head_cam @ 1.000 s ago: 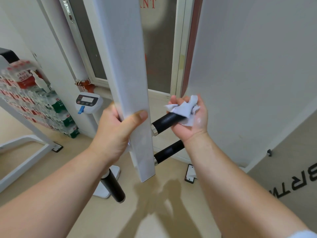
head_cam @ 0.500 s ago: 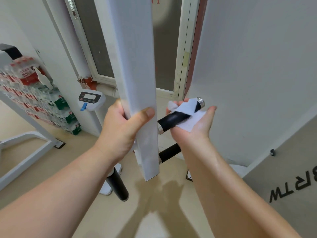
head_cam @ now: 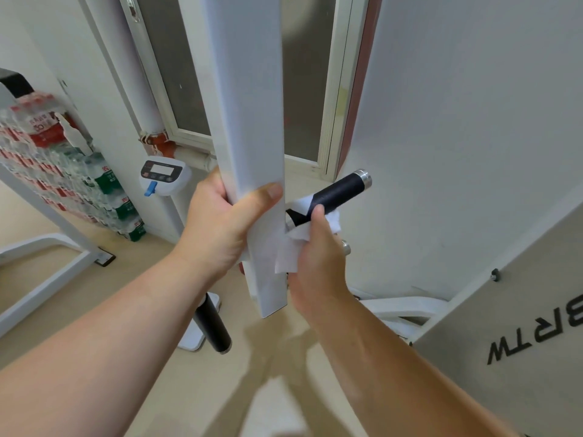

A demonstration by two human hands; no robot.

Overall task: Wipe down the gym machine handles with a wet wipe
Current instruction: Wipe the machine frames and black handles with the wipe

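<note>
The tall white rectangular metal bar (head_cam: 249, 146) of the gym machine hangs down the middle of the view, and the left hand (head_cam: 217, 228) is clamped round it near its lower end, thumb across the front face, steadying it. The right hand (head_cam: 318, 257) is curled round the inner end of the upper black cylindrical handle with a chrome end cap (head_cam: 339, 192), which sticks out to the right of the bar, and it presses a crumpled white wet wipe (head_cam: 291, 247) against the grip just beside the bar. To do this stroke well, the wipe should wrap the whole way round the grip – underside too – while the left hand holds the bar from swinging; a twist of the wrist at the joint would probably catch the seam where handle meets bar. The chrome tip of a second handle (head_cam: 345, 247) shows just below the right hand, and a third black handle (head_cam: 212, 326) hangs lower left – both look yet to be wiped, as far as can be judged. Half a second ago the wipe sat out near the chrome cap under looser fingers; now it has slid inward to the bar, leaving most of the black grip and the cap bare.
</note>
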